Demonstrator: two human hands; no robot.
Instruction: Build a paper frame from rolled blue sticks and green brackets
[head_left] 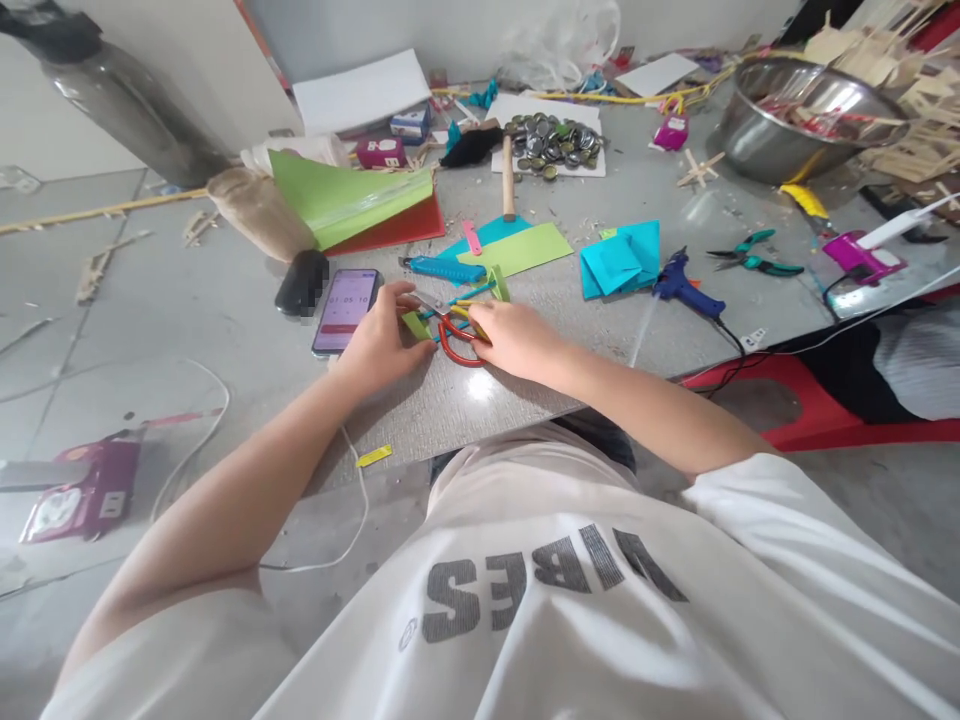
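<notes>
My right hand [514,338] grips the red-and-yellow handles of a pair of scissors [459,350] low over the table. The blades point left toward my left hand [381,335], whose index finger and thumb are spread apart. Its fingertips are by the blade tips and a small green paper piece [417,325], partly hidden. Thin blue strips [474,292] lie under and beside the scissors. A folded green paper strip [497,284] stands just past my right fingers. Behind it lies a blue utility knife [444,268]. Left of my left hand is a phone [346,310] with a lit timer screen.
Green paper [529,250] and folded blue paper [621,262] lie ahead. To the right are a blue glue gun [686,283], pliers [757,262] and a steel bowl [799,150]. Bottle caps [555,143] are piled behind. A white cable [364,500] hangs off the near edge.
</notes>
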